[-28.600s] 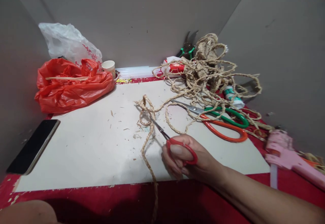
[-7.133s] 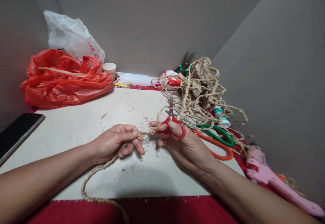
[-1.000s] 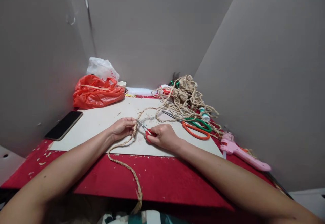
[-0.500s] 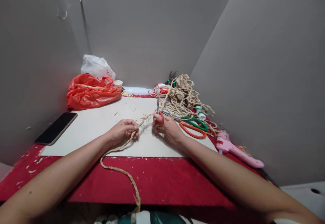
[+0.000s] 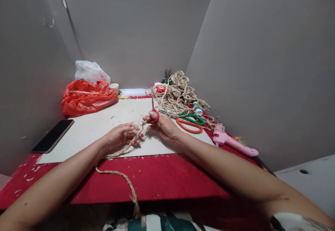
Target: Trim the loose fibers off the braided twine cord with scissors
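Note:
A braided straw rope (image 5: 123, 177) runs from the table's front edge up over the white board to my hands. My left hand (image 5: 123, 136) is open around it, fingers loosely apart and the rope lying across them. In my right hand (image 5: 165, 128) are small scissors with red handles (image 5: 156, 115), their blades pointing up and away from me. The same hand's fingertips touch the rope's upper end. Just right of that hand lie larger scissors with one orange and one green handle loop (image 5: 190, 125).
Behind my right hand is a tangled heap of straw cord (image 5: 179, 91). A pink glue gun (image 5: 232, 142) rests at the right edge. To the left are a black phone (image 5: 53, 136), a red plastic bag (image 5: 87, 100) and a paper cup (image 5: 114, 87). Grey walls enclose the table.
My right hand has come nearer my left, bringing the scissors along and meeting the rope's end. My left fingers have loosened from their pinch on the rope. The view has shifted slightly.

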### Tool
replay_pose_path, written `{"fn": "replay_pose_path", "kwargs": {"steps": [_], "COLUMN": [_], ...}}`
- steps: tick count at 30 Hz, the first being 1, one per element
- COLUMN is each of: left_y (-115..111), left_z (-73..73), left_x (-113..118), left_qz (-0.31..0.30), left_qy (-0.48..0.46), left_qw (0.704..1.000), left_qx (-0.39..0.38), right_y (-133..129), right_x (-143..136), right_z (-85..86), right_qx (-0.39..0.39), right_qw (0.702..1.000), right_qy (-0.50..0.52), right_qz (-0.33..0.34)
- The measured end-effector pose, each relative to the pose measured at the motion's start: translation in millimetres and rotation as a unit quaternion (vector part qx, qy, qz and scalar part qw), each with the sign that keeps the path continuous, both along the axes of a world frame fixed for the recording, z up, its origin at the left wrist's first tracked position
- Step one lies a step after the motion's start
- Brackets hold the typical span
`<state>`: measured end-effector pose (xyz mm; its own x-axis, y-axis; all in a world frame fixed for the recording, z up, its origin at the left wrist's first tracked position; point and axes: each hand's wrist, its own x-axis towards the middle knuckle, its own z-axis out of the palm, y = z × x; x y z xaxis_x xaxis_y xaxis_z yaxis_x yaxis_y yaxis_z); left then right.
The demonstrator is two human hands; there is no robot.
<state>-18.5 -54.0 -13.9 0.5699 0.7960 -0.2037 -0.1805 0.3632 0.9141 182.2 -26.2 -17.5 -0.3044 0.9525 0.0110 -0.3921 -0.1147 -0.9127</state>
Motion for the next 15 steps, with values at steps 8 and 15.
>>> {"fn": "replay_pose_path", "kwargs": {"steps": [8,15], "left_y": [-8.5,-12.9], "left_z": [2.4,-2.6], "left_x": [9.1,11.2], "left_qz": [0.019,0.042], "left_qy": [0.026,0.102], "left_qw": [0.999,0.988], "left_qx": [0.001,0.108], "right_y": [-5.3,-1.6], "right_x": [-6.9,-7.0], "right_z": [-1.4,-4.9], "right_qx": [0.074,0.048], "right_qw": [0.994,0.993], "right_qy": [-0.072,-0.091], "right_qz": [0.018,0.051]}}
